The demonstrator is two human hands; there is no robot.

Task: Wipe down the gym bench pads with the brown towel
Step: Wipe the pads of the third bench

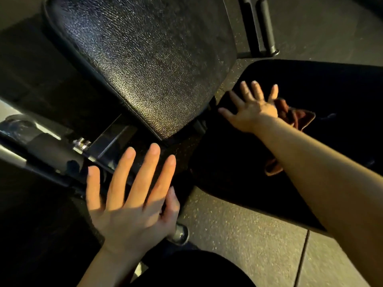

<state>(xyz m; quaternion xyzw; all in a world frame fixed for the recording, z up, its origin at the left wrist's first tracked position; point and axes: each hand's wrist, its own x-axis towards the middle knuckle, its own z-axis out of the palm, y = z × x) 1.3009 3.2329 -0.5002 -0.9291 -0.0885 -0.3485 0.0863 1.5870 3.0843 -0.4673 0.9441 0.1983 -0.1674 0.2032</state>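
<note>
Left hand (pixel 132 195) seen at 7 o'clock, fingers straight and spread, nothing held, hovering over black metal frame (pixel 51 154). Textured black bench pad (pixel 149 65) placed at 12 o'clock, glossy under light. Right hand (pixel 251 108) seen at 3 o'clock, fingers splayed flat, pressed on brown towel (pixel 294 118). Towel spread on second dark pad (pixel 331 90) at 3 o'clock, partly hidden under forearm. Speckled rubber floor (pixel 238 235) at 5 o'clock.

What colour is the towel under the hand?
Reddish brown. The towel shows best in the head view, lying on the dark pad under the right hand.
</note>
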